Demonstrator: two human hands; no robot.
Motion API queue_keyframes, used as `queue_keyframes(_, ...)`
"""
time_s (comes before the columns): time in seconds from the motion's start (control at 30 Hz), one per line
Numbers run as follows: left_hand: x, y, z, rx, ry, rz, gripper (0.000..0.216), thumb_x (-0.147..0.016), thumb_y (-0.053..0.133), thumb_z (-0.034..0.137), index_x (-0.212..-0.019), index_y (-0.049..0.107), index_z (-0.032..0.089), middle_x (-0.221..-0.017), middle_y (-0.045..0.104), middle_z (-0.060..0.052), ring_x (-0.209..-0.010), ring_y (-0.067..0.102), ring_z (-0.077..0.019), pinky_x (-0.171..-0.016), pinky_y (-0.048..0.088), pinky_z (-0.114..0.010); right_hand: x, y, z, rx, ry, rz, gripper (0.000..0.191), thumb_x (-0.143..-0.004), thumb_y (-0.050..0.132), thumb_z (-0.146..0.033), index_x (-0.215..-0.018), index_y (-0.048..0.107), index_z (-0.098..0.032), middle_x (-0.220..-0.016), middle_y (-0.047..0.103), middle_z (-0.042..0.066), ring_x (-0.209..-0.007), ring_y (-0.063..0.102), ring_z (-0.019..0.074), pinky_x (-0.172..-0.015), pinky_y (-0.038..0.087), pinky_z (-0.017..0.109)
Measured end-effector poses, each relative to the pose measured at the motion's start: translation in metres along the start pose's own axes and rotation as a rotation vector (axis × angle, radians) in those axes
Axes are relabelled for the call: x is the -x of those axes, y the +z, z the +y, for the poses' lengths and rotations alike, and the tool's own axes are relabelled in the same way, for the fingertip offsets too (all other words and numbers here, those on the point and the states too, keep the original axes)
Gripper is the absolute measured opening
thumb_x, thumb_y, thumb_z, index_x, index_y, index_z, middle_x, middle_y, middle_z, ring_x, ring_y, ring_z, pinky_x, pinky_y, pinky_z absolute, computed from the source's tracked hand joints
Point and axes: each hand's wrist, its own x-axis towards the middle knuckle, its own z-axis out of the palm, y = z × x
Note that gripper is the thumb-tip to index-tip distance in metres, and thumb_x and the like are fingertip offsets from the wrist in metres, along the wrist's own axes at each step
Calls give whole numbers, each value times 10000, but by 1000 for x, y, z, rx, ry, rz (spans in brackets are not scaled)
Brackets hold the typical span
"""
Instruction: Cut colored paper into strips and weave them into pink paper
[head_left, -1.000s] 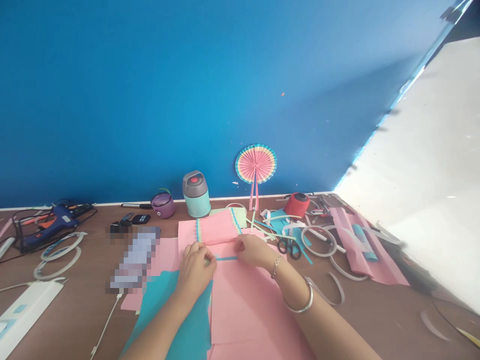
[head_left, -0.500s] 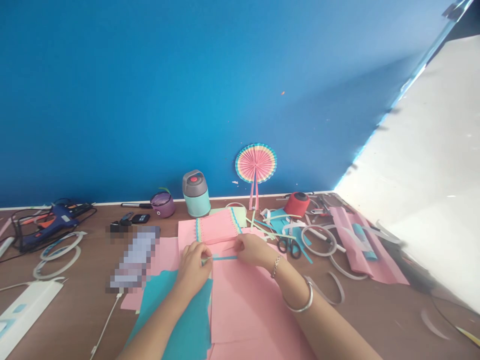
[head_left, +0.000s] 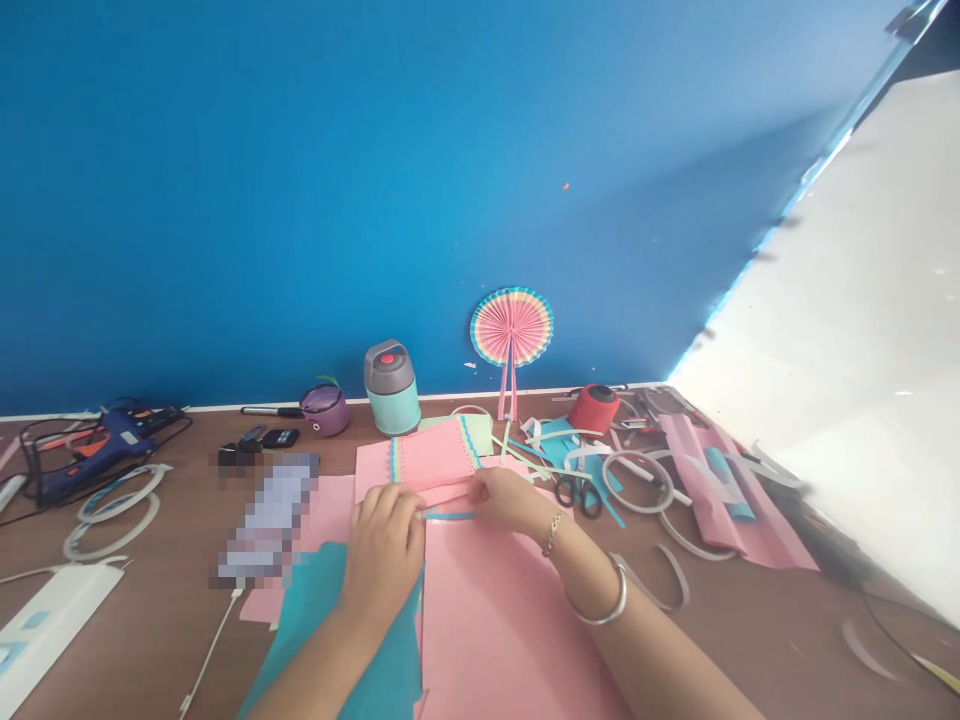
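Note:
A large sheet of pink paper lies before me, with a narrow raised fold across its upper part and a thin blue strip just below the fold. At the fold's left end, my left hand is closed, thumb and fingers pinching the paper. My right hand pinches the right end; its fingertips are partly hidden. Just beyond both hands is a pink pleated piece with blue and yellow edging. Teal paper lies under my left forearm.
A round pink paper fan leans on the blue wall. Black-handled scissors, paper strips and a red container are on the right. A teal flask, purple cup, phone and blue glue gun stand or lie leftward.
My left hand has turned and shifted slightly, its fingers now further over the paper's left edge. The fold between my hands is lifted a bit more. My right hand stays almost in place.

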Motion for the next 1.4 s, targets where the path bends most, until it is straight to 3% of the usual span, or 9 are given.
queue_keyframes(0.1, 9, 2, 11, 22, 199, -147, 357, -798, 358, 63, -1025, 592, 207, -1014, 642, -63, -972, 558, -225, -845, 443, -381, 0, -1, -1, 12, 1, 4, 257, -555, 536, -68, -759, 640, -184, -783, 682, 21, -740, 603, 163, -565, 363, 210)
queue_keyframes(0.17, 17, 12, 14, -8, 263, -231, 416, -805, 352, 70, -1148, 558, 185, -1163, 617, -86, -1103, 531, -239, -949, 415, -396, 1, -1, -1, 19, -1, 9, 246, -562, 539, -82, -761, 637, -186, -781, 681, 19, -732, 602, 163, -559, 361, 212)
queue_keyframes(0.27, 28, 33, 12, -86, 265, -311, 435, -826, 355, 115, -1232, 511, 125, -1328, 511, -143, -1266, 413, -281, -1019, 374, -440, 1, -1, 1, 14, -17, 17, 240, -573, 526, -81, -758, 632, -189, -786, 682, 13, -741, 602, 158, -571, 364, 210)
queue_keyframes(0.43, 36, 52, 8, -208, 191, -402, 494, -817, 311, 80, -1287, 463, 94, -1395, 413, -183, -1317, 303, -318, -1035, 350, -492, 0, 0, 3, 12, -28, 15, 221, -582, 530, -79, -750, 625, -187, -780, 680, 10, -729, 601, 149, -555, 357, 201)
queue_keyframes(0.63, 33, 45, 19, -337, 178, -498, 691, -656, 339, -59, -1329, 410, 77, -1429, 321, -204, -1329, 198, -339, -1058, 262, -569, 2, -6, 2, 3, -24, 8, 186, -614, 560, -112, -768, 632, -188, -798, 673, 8, -730, 593, 140, -540, 349, 195)
queue_keyframes(0.9, 26, 31, 32, -440, 165, -624, 707, -666, 336, -90, -1362, 340, 35, -1446, 246, -242, -1335, 170, -350, -1068, 243, -555, 9, -13, -4, -22, -70, 1, 175, -648, 571, -128, -808, 620, -180, -779, 652, 6, -705, 567, 129, -539, 344, 199)
queue_keyframes(1.17, 24, 31, 31, -379, 127, -693, 848, -636, 348, -123, -1395, 313, 254, -1488, 215, -149, -1350, 130, -347, -1058, 213, -584, 15, -25, -6, 103, -55, 54, 199, -641, 567, -133, -821, 620, -197, -794, 651, 5, -759, 564, 147, -573, 325, 209)
queue_keyframes(1.4, 25, 34, 28, -370, 121, -693, 858, -631, 356, -117, -1394, 312, 273, -1499, 206, -127, -1356, 110, -350, -1058, 196, -599, 12, -40, 9, 80, 2, -57, 260, -601, 587, -127, -850, 635, -188, -823, 655, 11, -716, 578, 138, -517, 352, 189)
